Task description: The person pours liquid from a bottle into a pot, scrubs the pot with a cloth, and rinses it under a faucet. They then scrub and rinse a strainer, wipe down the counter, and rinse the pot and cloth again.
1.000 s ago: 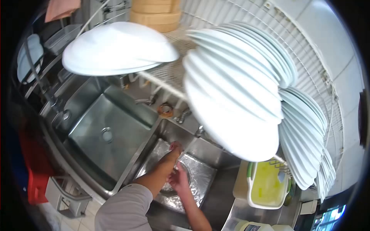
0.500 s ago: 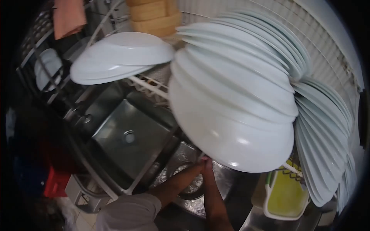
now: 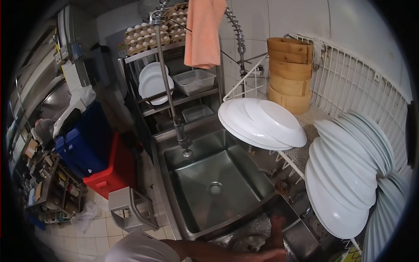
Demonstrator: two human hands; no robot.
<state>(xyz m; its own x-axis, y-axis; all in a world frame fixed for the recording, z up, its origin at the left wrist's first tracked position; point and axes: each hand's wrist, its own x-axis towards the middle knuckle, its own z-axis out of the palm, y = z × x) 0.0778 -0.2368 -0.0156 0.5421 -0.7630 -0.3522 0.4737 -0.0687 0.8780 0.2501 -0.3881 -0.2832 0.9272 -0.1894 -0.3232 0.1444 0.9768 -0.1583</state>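
Observation:
Low in the head view, both my hands are over the smaller sink basin. My left hand lies across my right forearm, its fingers stretched out and holding nothing. My right hand points away from me over the basin, in shadow and blurred; its fingers do not show clearly. Beneath and beside my arms is a round metal bowl with shiny, wet-looking surfaces around it. Left of it is a larger steel sink with a drain in its floor.
White plates stand leaning in a wire rack at right, with more white dishes behind the sink. A spray hose hangs over the sink. An orange cloth, bamboo steamers, a grey stool and a red box are around.
My view has swung up and to the left, bringing in shelves, egg trays and floor. My hands, together before, are now apart, the left across my right forearm.

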